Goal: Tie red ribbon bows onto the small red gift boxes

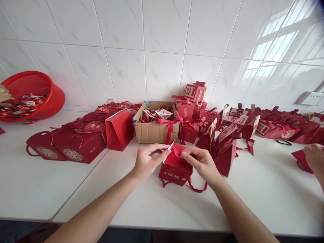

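A small red gift box (176, 171) with gold characters on its front stands on the table before me. My left hand (151, 158) pinches a thin white-edged card tag (169, 151), seen nearly edge-on, above the box's left side. At the top right of the box, my right hand (199, 162) is closed on a red ribbon (177, 150) between thumb and forefinger. A dark red cord handle (198, 190) loops from the box onto the table. Fingers partly cover the top flaps.
Behind the box stands a cardboard carton (152, 132) of tags and ribbon. Finished-looking red boxes (83, 145) sit left, more boxes (278, 128) right. A red basin (57, 96) holds wrapped sweets, with another person's hand (3, 93) in it. Another hand (315, 157) works at far right.
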Tool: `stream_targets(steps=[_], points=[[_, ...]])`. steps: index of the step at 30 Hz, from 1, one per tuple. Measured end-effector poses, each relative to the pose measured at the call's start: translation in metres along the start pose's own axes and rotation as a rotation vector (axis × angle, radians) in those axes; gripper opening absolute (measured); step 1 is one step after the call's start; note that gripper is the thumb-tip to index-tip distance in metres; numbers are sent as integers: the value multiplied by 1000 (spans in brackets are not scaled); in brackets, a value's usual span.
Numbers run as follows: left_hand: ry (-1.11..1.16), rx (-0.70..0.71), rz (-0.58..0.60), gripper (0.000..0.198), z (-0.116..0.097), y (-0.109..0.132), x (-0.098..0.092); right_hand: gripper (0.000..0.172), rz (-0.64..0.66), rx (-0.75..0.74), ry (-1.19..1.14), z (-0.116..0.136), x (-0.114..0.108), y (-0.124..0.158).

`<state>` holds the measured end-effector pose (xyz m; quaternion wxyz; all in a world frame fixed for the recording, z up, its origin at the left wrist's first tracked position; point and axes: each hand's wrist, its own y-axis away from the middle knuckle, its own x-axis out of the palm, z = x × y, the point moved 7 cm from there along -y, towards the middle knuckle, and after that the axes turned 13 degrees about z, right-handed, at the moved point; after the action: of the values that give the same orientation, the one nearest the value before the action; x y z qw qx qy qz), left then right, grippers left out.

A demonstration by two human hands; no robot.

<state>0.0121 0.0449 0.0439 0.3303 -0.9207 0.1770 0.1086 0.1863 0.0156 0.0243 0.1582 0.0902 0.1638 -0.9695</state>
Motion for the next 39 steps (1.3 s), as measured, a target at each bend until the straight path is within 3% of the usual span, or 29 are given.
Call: stream_targets(steps=[11, 25, 39], points=[[4, 18, -1, 14, -6, 1, 1, 30, 4, 26, -10, -2, 1, -1], [1, 15, 2, 16, -5, 1, 2, 23, -104, -132, 214, 12, 3, 0], [144, -41, 96, 25, 0, -4, 6, 20, -82, -186, 272, 16, 8, -1]])
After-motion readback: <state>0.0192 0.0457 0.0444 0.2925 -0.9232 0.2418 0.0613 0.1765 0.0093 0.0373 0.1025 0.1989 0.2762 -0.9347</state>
